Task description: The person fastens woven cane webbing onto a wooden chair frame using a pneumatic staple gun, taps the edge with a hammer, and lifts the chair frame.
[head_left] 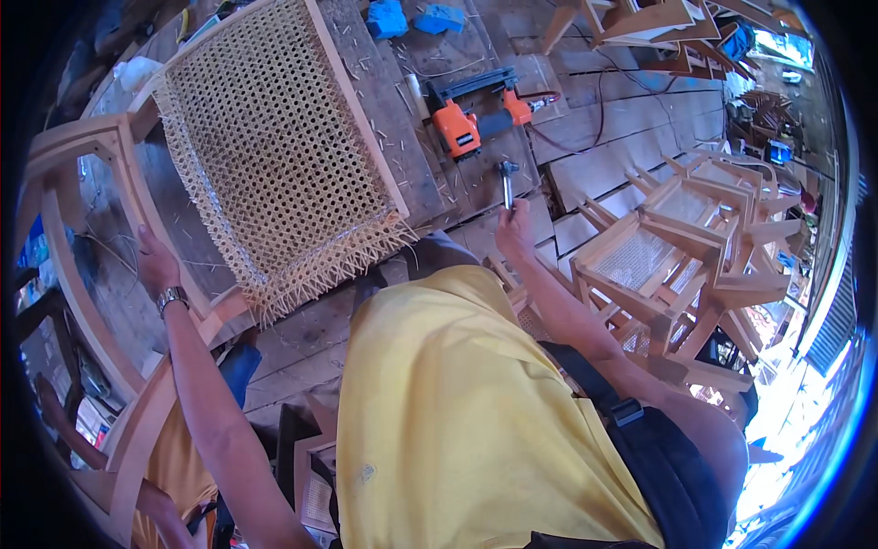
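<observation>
A wooden chair frame with a woven cane seat panel (274, 128) lies on the workbench in front of me, at the left. Loose cane strands fringe the panel's near and left edges. My left hand (159, 263), with a watch at the wrist, grips a curved rail of the chair frame (128, 174). To the right of the panel my right hand (517, 233) is closed round the handle of a small hammer (508, 183), its metal head pointing away from me. Beyond the hammer lies an orange and black staple gun (476, 117).
An air hose (585, 142) trails right from the staple gun. Staples or cane scraps litter the wooden bench (412, 174). Blue blocks (439, 18) lie at the far side. Several wooden chairs (658, 247) stand at the right. Another person's arm (160, 512) shows at the lower left.
</observation>
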The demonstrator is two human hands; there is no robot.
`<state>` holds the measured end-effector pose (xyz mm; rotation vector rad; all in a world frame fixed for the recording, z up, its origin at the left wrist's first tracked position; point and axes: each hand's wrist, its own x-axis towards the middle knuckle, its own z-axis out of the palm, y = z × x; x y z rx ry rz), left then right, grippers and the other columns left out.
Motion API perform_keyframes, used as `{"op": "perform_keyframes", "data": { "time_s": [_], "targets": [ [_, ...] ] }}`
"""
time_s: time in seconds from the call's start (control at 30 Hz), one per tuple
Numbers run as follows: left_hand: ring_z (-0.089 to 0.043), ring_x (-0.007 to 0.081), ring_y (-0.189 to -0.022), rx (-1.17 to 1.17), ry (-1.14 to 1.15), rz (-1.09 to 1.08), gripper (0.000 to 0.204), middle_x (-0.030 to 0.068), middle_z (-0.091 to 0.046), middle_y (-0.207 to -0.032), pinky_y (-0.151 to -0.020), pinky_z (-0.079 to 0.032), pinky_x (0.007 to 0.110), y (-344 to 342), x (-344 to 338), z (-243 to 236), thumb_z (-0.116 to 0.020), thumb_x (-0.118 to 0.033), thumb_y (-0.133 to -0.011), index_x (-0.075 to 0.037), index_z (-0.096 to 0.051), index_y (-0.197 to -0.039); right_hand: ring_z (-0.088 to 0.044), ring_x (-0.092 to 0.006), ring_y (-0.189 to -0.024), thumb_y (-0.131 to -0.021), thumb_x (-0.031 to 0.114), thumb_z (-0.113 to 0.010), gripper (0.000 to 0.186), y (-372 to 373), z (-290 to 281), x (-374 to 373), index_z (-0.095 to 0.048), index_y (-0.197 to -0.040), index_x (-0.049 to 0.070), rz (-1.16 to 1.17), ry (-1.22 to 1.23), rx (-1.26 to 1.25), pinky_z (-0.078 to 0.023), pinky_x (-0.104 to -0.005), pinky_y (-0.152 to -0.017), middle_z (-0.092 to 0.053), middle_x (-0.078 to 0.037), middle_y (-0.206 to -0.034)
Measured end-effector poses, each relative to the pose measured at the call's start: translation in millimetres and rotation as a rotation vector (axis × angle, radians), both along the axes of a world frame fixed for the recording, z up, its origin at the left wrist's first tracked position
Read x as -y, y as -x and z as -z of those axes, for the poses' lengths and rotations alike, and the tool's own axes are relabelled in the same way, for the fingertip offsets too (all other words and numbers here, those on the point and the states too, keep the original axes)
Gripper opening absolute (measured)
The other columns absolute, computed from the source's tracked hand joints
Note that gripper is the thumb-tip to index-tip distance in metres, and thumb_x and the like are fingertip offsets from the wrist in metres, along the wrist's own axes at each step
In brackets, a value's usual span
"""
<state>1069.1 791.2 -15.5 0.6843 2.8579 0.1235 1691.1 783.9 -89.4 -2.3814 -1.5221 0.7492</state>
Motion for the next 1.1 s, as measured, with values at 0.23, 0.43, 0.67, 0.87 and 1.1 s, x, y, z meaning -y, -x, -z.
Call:
{"op": "perform_keyframes", "data": {
  "time_s": [0.23, 0.43, 0.67, 0.87, 1.1],
  "targets": [
    [-0.058, 0.0458, -0.105, -0.027, 0.003, -0.014, 0.088, 0.0275, -0.064, -0.107, -0.088, -0.045, 0.052, -2, 2, 0, -0.019, -0.072, -0.089, 0.000, -0.066, -0.109, -0.063, -0.0449, -0.084, -0.090, 0.022, -0.053, 0.042, 31, 3, -41, -0.041, -0.125, 0.002, -0.064, 0.097, -0.098, -0.048, -0.0515, -0.073, -0.064, -0.028, -0.089],
    [-0.058, 0.0460, -0.105, -0.030, 0.029, -0.051, 0.088, 0.0273, -0.065, -0.106, -0.090, -0.044, 0.052, 4, 8, -3, -0.022, -0.073, -0.088, 0.001, -0.066, -0.108, -0.066, -0.0336, -0.086, -0.087, 0.020, -0.060, 0.050, 40, 19, -47, -0.040, -0.128, -0.003, -0.026, 0.040, -0.216, -0.050, -0.0417, -0.077, -0.066, -0.022, -0.094],
    [-0.055, 0.0461, -0.111, -0.022, 0.054, -0.101, 0.085, 0.0279, -0.062, -0.113, -0.095, -0.042, 0.049, -2, 3, -2, -0.021, -0.071, -0.089, -0.003, -0.064, -0.117, -0.064, -0.0233, -0.082, -0.087, 0.023, -0.063, 0.052, 20, 19, -77, -0.044, -0.127, -0.005, -0.099, 0.006, -0.036, -0.050, -0.0354, -0.075, -0.066, -0.014, -0.091],
    [-0.053, 0.0450, -0.115, 0.008, 0.017, -0.087, 0.087, 0.0267, -0.061, -0.116, -0.097, -0.041, 0.049, -5, -1, -4, -0.022, -0.073, -0.087, -0.004, -0.062, -0.120, -0.062, -0.0234, -0.089, -0.086, 0.021, -0.064, 0.052, 28, -22, -97, -0.045, -0.127, -0.006, -0.129, 0.140, -0.034, -0.048, -0.0346, -0.081, -0.064, -0.014, -0.093],
    [-0.057, 0.0444, -0.109, -0.039, -0.021, -0.072, 0.085, 0.0260, -0.064, -0.110, -0.091, -0.044, 0.050, -6, 1, -2, -0.026, -0.073, -0.087, -0.002, -0.068, -0.106, -0.044, -0.0332, -0.117, -0.072, 0.001, -0.062, 0.058, 13, -40, -160, -0.049, -0.128, 0.005, -1.011, -0.301, 0.320, -0.035, -0.0462, -0.100, -0.051, -0.014, -0.121]
  ]
}}
